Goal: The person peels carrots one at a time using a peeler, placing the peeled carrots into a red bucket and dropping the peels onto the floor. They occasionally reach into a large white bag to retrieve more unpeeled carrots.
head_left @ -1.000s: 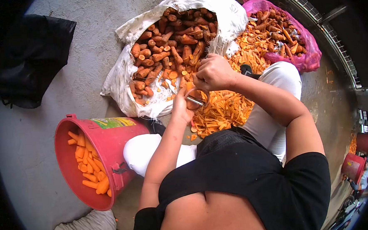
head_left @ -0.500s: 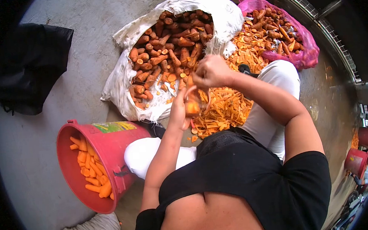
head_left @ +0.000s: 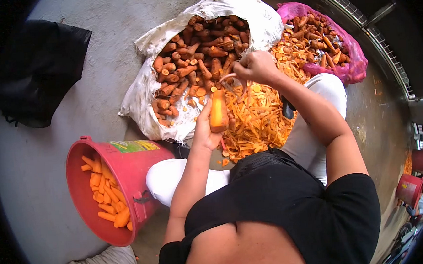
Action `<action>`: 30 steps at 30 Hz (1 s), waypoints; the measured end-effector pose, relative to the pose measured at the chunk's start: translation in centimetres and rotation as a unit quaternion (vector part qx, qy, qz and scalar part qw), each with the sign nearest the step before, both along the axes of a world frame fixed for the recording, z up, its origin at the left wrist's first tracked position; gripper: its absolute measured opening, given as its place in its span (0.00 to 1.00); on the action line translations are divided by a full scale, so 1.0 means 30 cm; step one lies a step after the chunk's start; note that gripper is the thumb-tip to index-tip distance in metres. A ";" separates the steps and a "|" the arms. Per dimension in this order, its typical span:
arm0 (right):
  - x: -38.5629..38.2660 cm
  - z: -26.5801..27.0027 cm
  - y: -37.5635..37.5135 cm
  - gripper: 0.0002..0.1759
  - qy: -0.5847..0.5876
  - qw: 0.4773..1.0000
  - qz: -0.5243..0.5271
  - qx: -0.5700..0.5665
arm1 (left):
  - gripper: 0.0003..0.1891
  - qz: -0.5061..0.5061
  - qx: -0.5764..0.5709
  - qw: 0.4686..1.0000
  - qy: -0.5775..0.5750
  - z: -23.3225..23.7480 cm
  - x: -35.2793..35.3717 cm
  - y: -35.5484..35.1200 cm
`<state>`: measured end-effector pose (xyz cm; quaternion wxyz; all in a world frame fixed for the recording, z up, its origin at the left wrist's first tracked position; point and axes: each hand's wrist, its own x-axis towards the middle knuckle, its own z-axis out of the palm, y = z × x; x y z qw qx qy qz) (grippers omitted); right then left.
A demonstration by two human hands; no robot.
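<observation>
A grey concrete floor (head_left: 107,97) carries everything, turning browner toward the right, where a pale metal grid strip (head_left: 390,53) borders a dark area. The left hand (head_left: 206,130) has its grip curled round a thick, partly peeled orange carrot (head_left: 217,113), held above the near-left edge of a loose heap of orange peelings (head_left: 259,132). The right hand's (head_left: 257,66) grip is folded tight on a thin looped peeler (head_left: 232,83), blurred, just beyond the carrot; whether they touch I cannot tell. Farther off lie an open white woven sack (head_left: 265,21) of unpeeled carrots and, to its right, a pink mesh bag (head_left: 357,62). A red plastic bucket (head_left: 148,159) holding peeled carrots (head_left: 107,187) sits near left; a black sheet-like bag (head_left: 41,74), far left.
</observation>
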<state>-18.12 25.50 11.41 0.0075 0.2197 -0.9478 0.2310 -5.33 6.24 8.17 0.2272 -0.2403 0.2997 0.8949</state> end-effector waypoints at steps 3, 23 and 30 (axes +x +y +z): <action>0.055 0.011 -0.065 0.19 0.075 0.992 0.085 -0.049 | 0.17 0.016 -0.003 1.000 -0.003 -0.056 -0.010 -0.003; 0.117 -0.008 -0.104 0.19 0.218 0.954 0.199 -0.059 | 0.18 0.048 0.006 0.996 -0.073 -0.086 -0.018 0.013; 0.117 -0.017 -0.099 0.16 0.199 0.959 0.197 -0.048 | 0.20 0.048 -0.020 0.996 -0.069 -0.069 -0.018 0.029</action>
